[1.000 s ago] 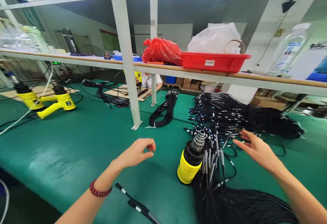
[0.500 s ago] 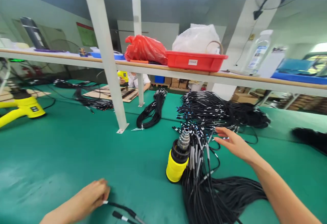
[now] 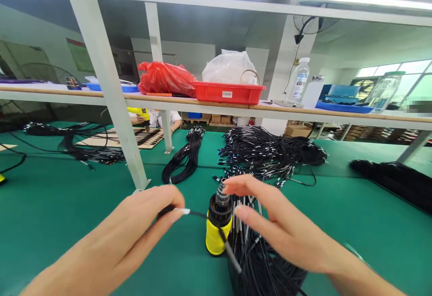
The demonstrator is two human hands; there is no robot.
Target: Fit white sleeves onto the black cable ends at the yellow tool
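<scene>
My left hand (image 3: 141, 224) pinches a black cable (image 3: 198, 215) close to its white label. The cable runs to the right in front of a yellow heat gun (image 3: 216, 240), and a grey sleeve (image 3: 232, 257) is on its drooping part. The heat gun stands on its end, metal nozzle upward. My right hand (image 3: 280, 219) is open, thumb and fingers apart, just right of the nozzle; whether a fingertip touches it I cannot tell. Below that hand lies a thick bundle of black cables (image 3: 263, 264) with grey sleeves, partly hidden by my hand and forearm.
More black cables (image 3: 270, 152) are heaped farther back, beside a looped bundle (image 3: 184, 159). A white post (image 3: 116, 98) rises at left. The shelf (image 3: 162, 103) above holds a red tray (image 3: 229, 93) and a bottle (image 3: 299, 82). Across the table a person holds another heat gun (image 3: 141, 115).
My left hand has lifted from the table with the cable, moving up and right. My right hand has moved left towards the nozzle and is still open. The view has shifted right and up.
</scene>
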